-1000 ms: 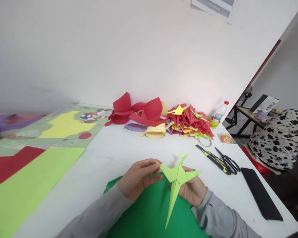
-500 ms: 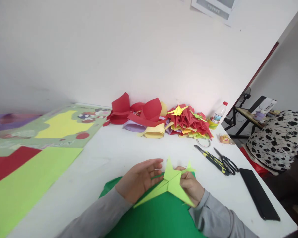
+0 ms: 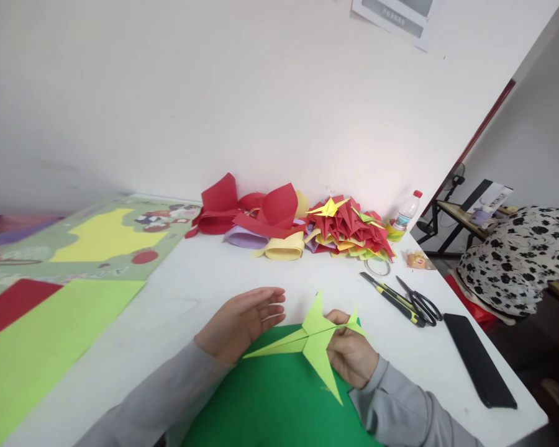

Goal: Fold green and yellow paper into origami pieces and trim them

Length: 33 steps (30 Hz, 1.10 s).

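Note:
A light-green folded paper figure (image 3: 317, 338), shaped like an origami airplane with spread wings, a long pointed nose and a small tail, is held above a green sheet (image 3: 279, 397). My right hand (image 3: 351, 354) pinches its body near the tail, between thumb and fingers. To the left of it, my left hand (image 3: 242, 323) is raised with the fingers stretched out, apart from the figure and holding nothing. The nose of the figure points left toward my left wrist.
Red folded-paper figures (image 3: 354, 226) are heaped by the wall, beside curled red paper (image 3: 277, 211) and a bottle (image 3: 404, 214). At right lie a utility knife (image 3: 394, 300), scissors (image 3: 422, 301) and a black case (image 3: 479, 360). Green paper (image 3: 65, 335) covers the left. A person in floral clothing (image 3: 517, 254) is beyond the table.
My left hand has drawn away to the left from the paper figure. The figure has turned in my right hand, so its nose lies flatter and its wings show more fully.

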{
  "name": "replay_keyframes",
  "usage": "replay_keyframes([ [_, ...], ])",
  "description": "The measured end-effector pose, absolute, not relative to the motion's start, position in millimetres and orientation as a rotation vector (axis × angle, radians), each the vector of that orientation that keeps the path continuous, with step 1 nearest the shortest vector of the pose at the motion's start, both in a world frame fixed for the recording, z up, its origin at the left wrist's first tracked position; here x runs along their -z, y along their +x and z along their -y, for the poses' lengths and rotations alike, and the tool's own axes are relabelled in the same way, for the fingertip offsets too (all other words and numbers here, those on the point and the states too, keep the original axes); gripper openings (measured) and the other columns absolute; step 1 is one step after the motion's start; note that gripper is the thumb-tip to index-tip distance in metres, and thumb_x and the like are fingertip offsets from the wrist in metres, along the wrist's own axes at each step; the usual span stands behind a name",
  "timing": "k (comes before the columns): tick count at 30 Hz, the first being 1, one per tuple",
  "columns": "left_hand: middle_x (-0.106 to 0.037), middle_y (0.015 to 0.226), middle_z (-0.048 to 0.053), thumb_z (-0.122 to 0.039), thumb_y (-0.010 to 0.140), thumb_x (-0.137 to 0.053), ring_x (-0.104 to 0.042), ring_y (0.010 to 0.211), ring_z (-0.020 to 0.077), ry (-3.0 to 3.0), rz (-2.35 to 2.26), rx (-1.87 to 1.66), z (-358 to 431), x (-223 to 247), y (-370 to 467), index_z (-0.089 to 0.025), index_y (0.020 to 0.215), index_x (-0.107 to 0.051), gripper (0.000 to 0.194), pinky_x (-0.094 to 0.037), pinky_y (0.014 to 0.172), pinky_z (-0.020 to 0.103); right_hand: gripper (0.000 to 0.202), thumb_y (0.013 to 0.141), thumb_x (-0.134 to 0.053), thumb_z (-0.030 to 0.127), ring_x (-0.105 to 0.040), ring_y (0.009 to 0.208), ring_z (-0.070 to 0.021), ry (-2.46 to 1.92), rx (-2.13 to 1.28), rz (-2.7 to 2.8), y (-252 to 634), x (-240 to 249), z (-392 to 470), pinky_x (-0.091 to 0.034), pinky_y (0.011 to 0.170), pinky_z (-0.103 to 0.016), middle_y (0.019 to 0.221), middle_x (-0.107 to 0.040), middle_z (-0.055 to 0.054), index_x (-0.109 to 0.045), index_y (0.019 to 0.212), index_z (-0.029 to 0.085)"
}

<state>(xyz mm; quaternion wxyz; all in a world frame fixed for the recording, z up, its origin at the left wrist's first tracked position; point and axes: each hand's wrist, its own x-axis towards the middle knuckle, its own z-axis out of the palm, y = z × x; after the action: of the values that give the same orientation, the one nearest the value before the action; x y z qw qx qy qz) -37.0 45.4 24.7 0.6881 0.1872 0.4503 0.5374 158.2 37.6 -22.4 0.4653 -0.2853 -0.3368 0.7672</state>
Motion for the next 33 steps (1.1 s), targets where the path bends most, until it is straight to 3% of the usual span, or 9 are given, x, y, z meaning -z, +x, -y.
replay_keyframes([
  [5, -0.069, 0.064, 0.002, -0.008, 0.083, -0.053, -0.066, 0.056, 0.0138, 0.280, -1.073, -1.163, -48, -20, -36, -0.013, 0.068, -0.068, 0.022, -0.056, 0.056, 0.024, 0.029, 0.051, -0.082, 0.009, -0.065, 0.057, -0.0138, -0.691, -1.801, 0.803, 160, 19, -40, -0.054, 0.068, -0.030, 0.057, -0.066, 0.004, -0.060, 0.068, 0.018],
  [12, -0.070, 0.067, 0.004, -0.012, 0.072, -0.068, -0.065, 0.055, 0.0145, 0.419, -1.001, -1.098, -47, -13, -32, -0.013, 0.067, -0.069, 0.005, -0.057, 0.059, 0.026, 0.032, 0.051, -0.081, 0.010, -0.067, 0.064, -0.0163, -0.671, -1.963, 0.779, 167, 20, -46, -0.055, 0.068, -0.030, 0.055, -0.064, 0.005, -0.053, 0.064, 0.019],
  [17, -0.069, 0.065, 0.004, -0.014, 0.069, -0.071, -0.064, 0.055, 0.0128, 0.457, -1.035, -1.096, -44, -18, -32, -0.012, 0.065, -0.070, 0.005, -0.054, 0.058, 0.023, 0.034, 0.054, -0.081, 0.013, -0.068, 0.065, -0.0173, -0.638, -1.907, 0.812, 170, 19, -49, -0.055, 0.066, -0.031, 0.056, -0.064, 0.005, -0.050, 0.065, 0.020],
  [21, -0.069, 0.065, 0.003, -0.016, 0.067, -0.074, -0.063, 0.054, 0.0123, 0.445, -1.102, -1.082, -42, -21, -31, -0.014, 0.065, -0.070, 0.006, -0.049, 0.048, 0.019, 0.033, 0.053, -0.082, 0.011, -0.068, 0.064, -0.0174, -0.630, -1.849, 0.859, 173, 19, -53, -0.055, 0.066, -0.031, 0.053, -0.062, 0.006, -0.052, 0.065, 0.020],
  [33, -0.067, 0.064, 0.004, -0.006, 0.074, -0.064, -0.062, 0.055, 0.0123, 0.437, -1.074, -1.146, -46, -16, -30, -0.012, 0.064, -0.071, 0.013, -0.056, 0.052, 0.023, 0.029, 0.055, -0.083, 0.014, -0.069, 0.067, -0.0178, -0.638, -1.756, 0.908, 176, 19, -57, -0.056, 0.069, -0.034, 0.061, -0.067, 0.002, -0.057, 0.067, 0.019],
])
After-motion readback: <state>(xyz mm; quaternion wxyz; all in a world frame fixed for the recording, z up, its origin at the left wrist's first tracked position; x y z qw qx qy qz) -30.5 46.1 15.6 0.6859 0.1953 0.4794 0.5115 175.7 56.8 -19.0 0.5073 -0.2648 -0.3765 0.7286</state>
